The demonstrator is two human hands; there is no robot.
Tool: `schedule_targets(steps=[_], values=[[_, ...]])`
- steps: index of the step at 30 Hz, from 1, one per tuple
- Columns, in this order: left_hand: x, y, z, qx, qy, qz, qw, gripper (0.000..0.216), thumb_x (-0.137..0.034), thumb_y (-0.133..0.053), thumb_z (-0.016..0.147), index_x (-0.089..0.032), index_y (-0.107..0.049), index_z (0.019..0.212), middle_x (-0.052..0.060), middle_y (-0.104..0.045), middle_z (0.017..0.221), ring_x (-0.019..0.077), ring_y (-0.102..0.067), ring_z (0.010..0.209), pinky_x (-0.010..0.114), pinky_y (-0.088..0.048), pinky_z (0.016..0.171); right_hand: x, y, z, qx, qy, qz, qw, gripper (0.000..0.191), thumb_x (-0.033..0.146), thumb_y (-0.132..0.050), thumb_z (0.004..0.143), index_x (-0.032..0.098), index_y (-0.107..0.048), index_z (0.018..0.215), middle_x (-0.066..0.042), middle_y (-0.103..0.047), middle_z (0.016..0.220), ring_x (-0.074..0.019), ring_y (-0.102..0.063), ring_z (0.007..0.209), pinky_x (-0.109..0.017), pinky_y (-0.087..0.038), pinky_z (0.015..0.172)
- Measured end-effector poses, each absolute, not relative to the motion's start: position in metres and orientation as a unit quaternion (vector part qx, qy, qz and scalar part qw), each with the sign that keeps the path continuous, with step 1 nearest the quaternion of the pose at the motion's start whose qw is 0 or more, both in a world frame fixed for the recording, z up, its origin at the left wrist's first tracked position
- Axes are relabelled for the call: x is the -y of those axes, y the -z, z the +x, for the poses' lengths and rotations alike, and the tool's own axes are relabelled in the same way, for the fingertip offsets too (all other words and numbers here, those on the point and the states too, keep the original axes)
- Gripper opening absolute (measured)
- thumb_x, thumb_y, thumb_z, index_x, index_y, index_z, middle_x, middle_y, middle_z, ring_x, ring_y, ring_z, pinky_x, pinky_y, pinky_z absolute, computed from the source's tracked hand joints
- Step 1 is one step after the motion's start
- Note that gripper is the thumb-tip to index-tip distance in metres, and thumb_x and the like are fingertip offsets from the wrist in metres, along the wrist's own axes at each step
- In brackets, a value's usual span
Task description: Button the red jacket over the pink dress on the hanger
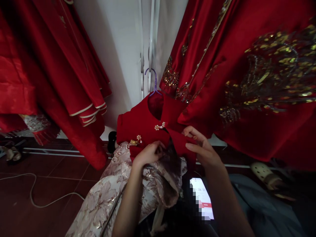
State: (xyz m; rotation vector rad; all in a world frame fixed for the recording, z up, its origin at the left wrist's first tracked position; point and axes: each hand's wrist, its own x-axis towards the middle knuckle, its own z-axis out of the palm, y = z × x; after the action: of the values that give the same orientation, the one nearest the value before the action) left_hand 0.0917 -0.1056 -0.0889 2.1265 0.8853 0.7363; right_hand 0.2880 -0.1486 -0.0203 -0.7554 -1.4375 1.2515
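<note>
A small red garment (143,125) with pearl and gold clasps hangs on a purple hanger (154,80) in front of me. Its lower part is pale floral brocade (108,197). My left hand (149,153) pinches the red fabric near its front opening, fingers closed. My right hand (201,146) grips the red flap on the right side, thumb on top. The two hands are a short way apart, with the flap between them.
Red robes (61,65) hang at the left, and a red gown with gold sequin embroidery (259,75) at the right. A white wall lies behind. A lit phone (201,197) rests on my lap. A white cable (32,194) lies on the dark floor.
</note>
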Motion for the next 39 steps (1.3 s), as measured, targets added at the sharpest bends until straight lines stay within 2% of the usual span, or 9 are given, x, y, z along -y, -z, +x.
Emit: schedule_targets(steps=[3, 6, 9, 12, 19, 22, 25, 32, 39], values=[[0.095, 0.109, 0.103, -0.400, -0.299, 0.813, 0.300, 0.037, -0.017, -0.057, 0.074, -0.015, -0.054, 0.111, 0.010, -0.056, 0.108, 0.0199, -0.054, 0.100, 0.033, -0.044, 0.091, 0.145, 0.024, 0.283, 0.611, -0.508, -0.321, 0.516, 0.030, 0.026, -0.073, 0.069, 0.025, -0.051, 0.091, 0.002, -0.048, 0.082, -0.0082, -0.048, 0.065, -0.017, -0.043, 0.056], [0.100, 0.105, 0.101, -0.368, -0.279, 0.833, 0.304, 0.049, -0.022, -0.061, 0.074, -0.015, -0.050, 0.121, 0.013, -0.054, 0.117, 0.0235, -0.052, 0.108, 0.036, -0.042, 0.096, 0.142, 0.028, 0.280, 0.621, -0.516, -0.313, 0.500, 0.029, 0.027, -0.072, 0.071, 0.024, -0.053, 0.093, 0.001, -0.049, 0.085, -0.0062, -0.047, 0.062, -0.014, -0.041, 0.050], [0.110, 0.085, 0.089, -0.307, -0.273, 0.844, 0.344, 0.040, -0.029, -0.058, 0.079, -0.019, -0.054, 0.118, 0.009, -0.059, 0.116, 0.0218, -0.056, 0.106, 0.035, -0.044, 0.094, 0.141, 0.031, 0.279, 0.620, -0.536, -0.299, 0.489, 0.028, 0.031, -0.071, 0.072, 0.023, -0.055, 0.094, 0.002, -0.049, 0.081, -0.0041, -0.043, 0.053, -0.012, -0.034, 0.037], [0.117, 0.066, 0.070, -0.306, -0.324, 0.818, 0.364, 0.032, -0.028, -0.053, 0.084, -0.020, -0.056, 0.115, 0.007, -0.061, 0.112, 0.0177, -0.059, 0.100, 0.032, -0.046, 0.091, 0.142, 0.031, 0.277, 0.618, -0.555, -0.291, 0.474, 0.024, 0.031, -0.071, 0.071, 0.021, -0.058, 0.089, 0.002, -0.048, 0.075, -0.0040, -0.043, 0.050, -0.012, -0.033, 0.034], [0.107, 0.072, 0.017, -0.486, -0.444, 0.728, 0.189, 0.024, -0.010, -0.051, 0.075, -0.020, -0.056, 0.097, 0.004, -0.057, 0.099, 0.0128, -0.058, 0.083, 0.029, -0.047, 0.079, 0.131, 0.040, 0.255, 0.646, -0.552, -0.316, 0.421, 0.025, 0.026, -0.071, 0.072, 0.021, -0.061, 0.094, 0.001, -0.058, 0.082, -0.0055, -0.053, 0.058, -0.019, -0.048, 0.054], [0.102, 0.084, 0.002, -0.505, -0.407, 0.724, 0.234, 0.017, -0.013, -0.052, 0.075, -0.020, -0.053, 0.091, 0.001, -0.060, 0.089, 0.0118, -0.059, 0.076, 0.026, -0.047, 0.074, 0.121, 0.048, 0.236, 0.669, -0.513, -0.332, 0.422, 0.030, 0.030, -0.070, 0.072, 0.020, -0.062, 0.099, -0.002, -0.061, 0.086, -0.0094, -0.057, 0.068, -0.024, -0.051, 0.063], [0.101, 0.090, -0.005, -0.491, -0.400, 0.721, 0.280, 0.014, -0.019, -0.053, 0.077, -0.019, -0.052, 0.091, 0.001, -0.062, 0.090, 0.0118, -0.060, 0.078, 0.025, -0.047, 0.073, 0.110, 0.056, 0.216, 0.695, -0.477, -0.347, 0.412, 0.031, 0.031, -0.068, 0.073, 0.019, -0.063, 0.102, -0.002, -0.063, 0.084, -0.0116, -0.059, 0.072, -0.026, -0.053, 0.067], [0.101, 0.088, -0.002, -0.479, -0.413, 0.710, 0.310, 0.019, -0.021, -0.058, 0.075, -0.018, -0.058, 0.095, 0.003, -0.065, 0.093, 0.0138, -0.062, 0.083, 0.027, -0.049, 0.077, 0.090, 0.079, 0.186, 0.719, -0.412, -0.372, 0.419, 0.026, 0.030, -0.058, 0.080, 0.020, -0.064, 0.102, -0.004, -0.063, 0.084, -0.0124, -0.061, 0.073, -0.025, -0.054, 0.062], [0.100, 0.087, 0.000, -0.459, -0.445, 0.692, 0.335, 0.021, -0.024, -0.062, 0.075, -0.016, -0.062, 0.095, 0.006, -0.067, 0.097, 0.0150, -0.063, 0.087, 0.030, -0.051, 0.081, 0.089, 0.086, 0.180, 0.731, -0.338, -0.405, 0.432, 0.021, 0.029, -0.059, 0.079, 0.019, -0.063, 0.097, -0.004, -0.064, 0.084, -0.0120, -0.061, 0.071, -0.024, -0.053, 0.062]])
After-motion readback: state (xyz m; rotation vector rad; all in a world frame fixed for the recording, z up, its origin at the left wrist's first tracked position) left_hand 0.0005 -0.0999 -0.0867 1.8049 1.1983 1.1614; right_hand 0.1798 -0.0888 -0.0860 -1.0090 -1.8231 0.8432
